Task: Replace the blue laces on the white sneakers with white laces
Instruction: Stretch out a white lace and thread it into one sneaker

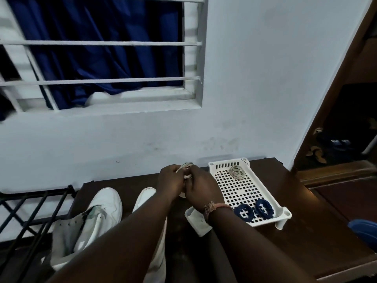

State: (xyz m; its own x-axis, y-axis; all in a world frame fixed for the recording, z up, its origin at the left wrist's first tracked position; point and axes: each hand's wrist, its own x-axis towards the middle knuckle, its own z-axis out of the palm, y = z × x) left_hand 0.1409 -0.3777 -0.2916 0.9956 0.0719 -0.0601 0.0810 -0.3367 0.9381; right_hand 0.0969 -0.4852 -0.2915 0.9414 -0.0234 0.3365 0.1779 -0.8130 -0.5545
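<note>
Two white sneakers stand on the dark wooden table point(306, 231). The left sneaker point(89, 219) has bare eyelets and an open tongue. My forearms hide most of the right sneaker point(145, 198). Above its toe, my left hand point(170, 181) and my right hand point(201, 187) together hold a coiled white lace point(186, 167), fingers curled round it. A second coiled white lace point(236, 171) lies at the far end of a white perforated tray point(271, 193). Two coiled blue laces point(243, 212) point(264, 208) lie at the tray's near end.
The table's back edge meets a white wall below a barred window with a blue curtain point(91, 48). A black metal rack point(30, 213) stands left of the table. An open doorway point(346, 129) is at the right, and a blue object point(365, 229) sits at the right edge.
</note>
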